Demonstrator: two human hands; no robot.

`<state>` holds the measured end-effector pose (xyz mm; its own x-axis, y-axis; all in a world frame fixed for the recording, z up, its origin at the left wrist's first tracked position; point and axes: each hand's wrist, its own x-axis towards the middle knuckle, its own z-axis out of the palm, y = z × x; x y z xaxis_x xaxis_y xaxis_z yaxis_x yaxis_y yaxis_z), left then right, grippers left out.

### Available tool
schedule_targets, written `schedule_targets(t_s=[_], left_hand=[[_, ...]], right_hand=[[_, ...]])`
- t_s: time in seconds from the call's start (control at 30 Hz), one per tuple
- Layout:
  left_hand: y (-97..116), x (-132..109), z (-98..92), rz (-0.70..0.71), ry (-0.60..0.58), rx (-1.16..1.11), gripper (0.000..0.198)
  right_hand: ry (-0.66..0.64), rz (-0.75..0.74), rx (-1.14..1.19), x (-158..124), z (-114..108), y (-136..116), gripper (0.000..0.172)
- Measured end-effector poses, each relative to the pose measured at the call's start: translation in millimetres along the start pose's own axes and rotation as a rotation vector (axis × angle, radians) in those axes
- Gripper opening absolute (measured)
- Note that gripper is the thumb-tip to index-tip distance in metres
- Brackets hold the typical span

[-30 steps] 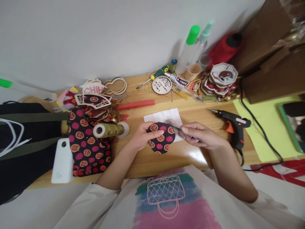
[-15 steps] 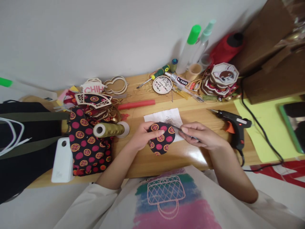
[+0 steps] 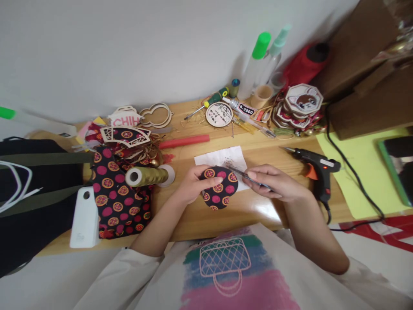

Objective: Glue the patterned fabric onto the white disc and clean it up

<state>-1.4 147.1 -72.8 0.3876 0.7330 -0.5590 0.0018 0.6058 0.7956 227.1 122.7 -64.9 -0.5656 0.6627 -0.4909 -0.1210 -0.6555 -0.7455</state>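
My left hand (image 3: 193, 184) pinches a dark gourd-shaped piece (image 3: 217, 199) covered in patterned fabric with pink and orange circles, thumb on top. My right hand (image 3: 271, 182) is closed around a slim dark metal tool (image 3: 240, 172), whose tip lies at the piece's upper right edge. Whether the tool is tweezers or small scissors is unclear. Under and behind the piece is a white paper (image 3: 222, 156) with small dark crumbs on it.
Right of my right hand lies a black glue gun (image 3: 319, 170) with its cable. A ribbon roll (image 3: 148, 175) and patterned cloth (image 3: 112, 193) are at left. Behind stand a green-capped bottle (image 3: 256, 64) and stacked octagonal ornaments (image 3: 303, 101). A white power bank (image 3: 84, 219) sits front left.
The tool in my right hand has shifted slightly and its blades or arms look a little different in angle. My left hand and the fabric piece have barely moved.
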Motion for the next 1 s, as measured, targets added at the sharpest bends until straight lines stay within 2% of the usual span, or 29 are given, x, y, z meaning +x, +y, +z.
schedule_targets(t_s=[0.4, 1.0], left_hand=[[1.5, -0.7, 0.6, 0.01, -0.065, -0.004, 0.03], [2.7, -1.6, 1.4, 0.006, -0.07, -0.011, 0.031]], right_hand=[[-0.022, 0.004, -0.004, 0.9, 3.9, -0.4, 0.038], [-0.008, 0.021, -0.015, -0.5, -0.4, 2.0, 0.036]])
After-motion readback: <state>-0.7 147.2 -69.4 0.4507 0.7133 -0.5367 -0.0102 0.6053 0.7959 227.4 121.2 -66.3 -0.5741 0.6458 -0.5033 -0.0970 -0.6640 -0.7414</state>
